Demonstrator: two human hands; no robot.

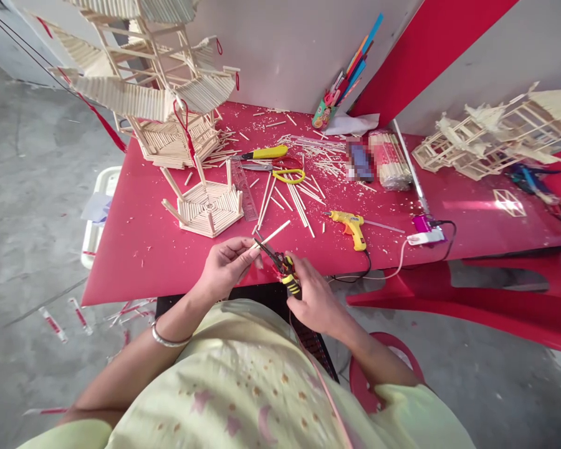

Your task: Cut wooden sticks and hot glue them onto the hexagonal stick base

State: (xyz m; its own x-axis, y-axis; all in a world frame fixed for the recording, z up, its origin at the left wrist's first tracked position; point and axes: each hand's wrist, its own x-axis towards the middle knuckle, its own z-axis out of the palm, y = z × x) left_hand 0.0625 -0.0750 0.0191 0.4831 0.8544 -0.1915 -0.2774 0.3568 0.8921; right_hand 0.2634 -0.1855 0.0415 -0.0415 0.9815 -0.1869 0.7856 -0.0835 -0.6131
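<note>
1. Right hand: fingers wrapped round yellow-black cutters, blades look set on the stick.
2. Left hand: fingers pinch the stick's near end.
3. Beyond the fingers on red worktop: hexagonal stick base; glue gun farther right.

Left hand pinches wooden stick; right hand closes cutter on it, glue gun at 2 o'clock on red worktop.
</note>
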